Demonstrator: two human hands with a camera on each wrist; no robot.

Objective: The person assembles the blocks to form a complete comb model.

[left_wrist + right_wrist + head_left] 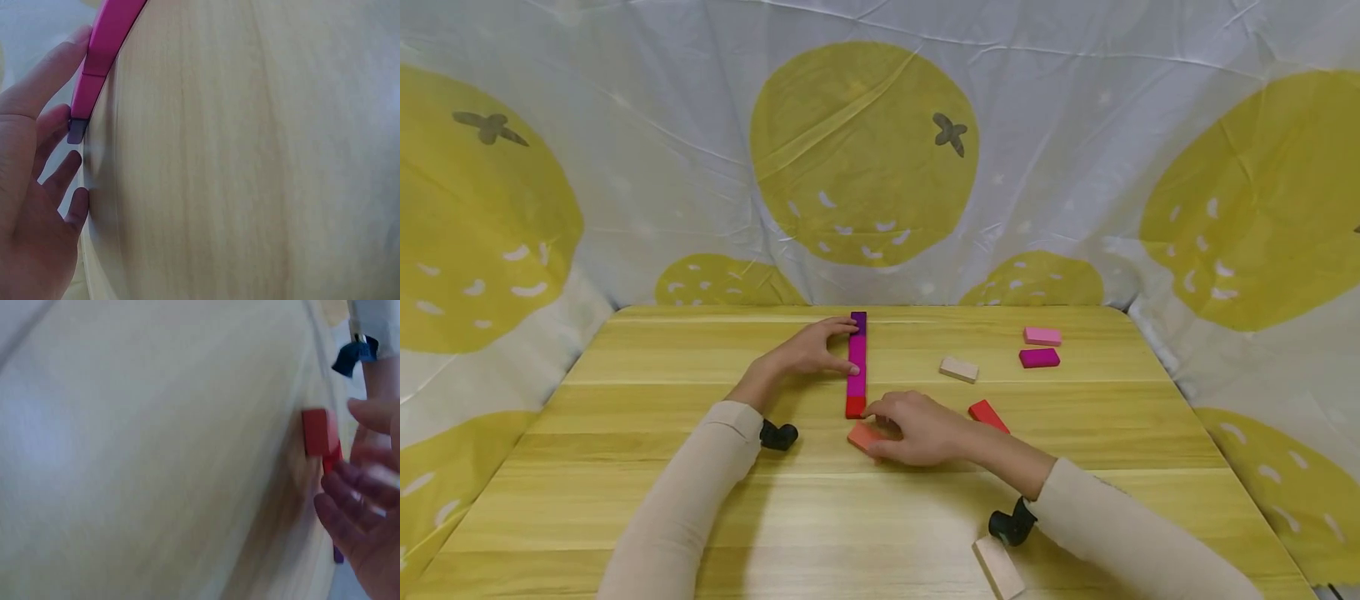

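A straight row of blocks runs away from me across the table: a purple block (859,322) at the far end, a magenta stretch (857,367), then a red block (855,407) at the near end. My left hand (808,348) lies along the row's left side, thumb and fingertips at the magenta and purple parts, fingers fairly straight. Just below the red end, an orange block (863,437) lies at a slant. My right hand (921,429) is over it, with thumb and fingers spread around it; the right wrist view shows a gap between thumb and block.
To the right lie a plain wood block (958,369), a red block (988,415), a pink block (1042,337) and a magenta block (1039,358). Another plain block (998,568) lies near the front, beside the right wrist camera (1012,523). A patterned cloth (1045,208) hangs behind the table.
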